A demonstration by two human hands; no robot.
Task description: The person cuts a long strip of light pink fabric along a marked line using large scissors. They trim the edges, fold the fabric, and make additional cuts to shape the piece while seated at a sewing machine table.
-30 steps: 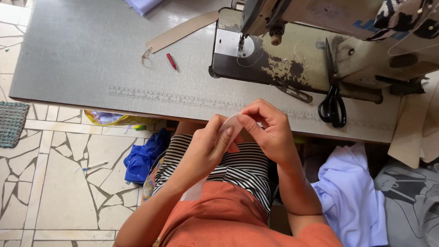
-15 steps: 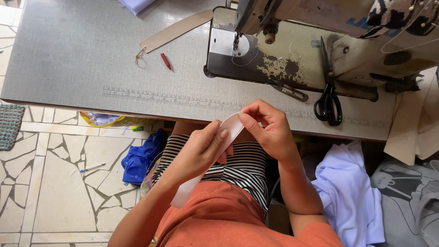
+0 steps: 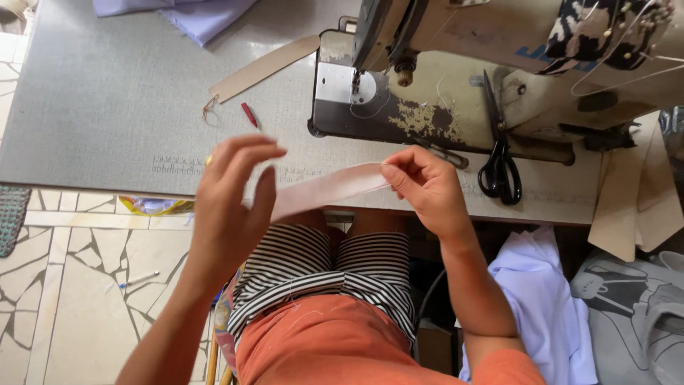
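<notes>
Grip: both my hands pinch one pale pink strip (image 3: 324, 191) of fabric. My right hand (image 3: 427, 189) clamps its right end between thumb and fingertips. My left hand (image 3: 231, 203) is closed on the left part, thumb on the near side, fingers curled over the top; how far the strip runs past that hand is hidden behind it.

Strip position: held in the air, stretched nearly level between the hands, right end slightly higher. It hangs over the front edge of the table (image 3: 107, 114), above my lap, not resting on the surface.

Below the strip: striped shorts (image 3: 320, 267) and an orange shirt (image 3: 320, 342).

On the table, beyond the hands: a sewing machine (image 3: 456, 78), its worn base just past my right hand. Black scissors (image 3: 499, 160) lie on the base, handles toward me, right of my right hand and apart from it. A small red pen (image 3: 249, 114) lies beyond my left hand, a tan strip (image 3: 263, 68) farther back, angled. Lavender cloth (image 3: 192, 14) at the far edge. Tan pattern pieces (image 3: 634, 207) hang off the table's right end.

Floor: broken-tile paving (image 3: 71, 285) on my left with a pen (image 3: 139, 279) lying on it; white cloth (image 3: 541, 299) and a printed grey garment (image 3: 634, 314) piled at my right.
</notes>
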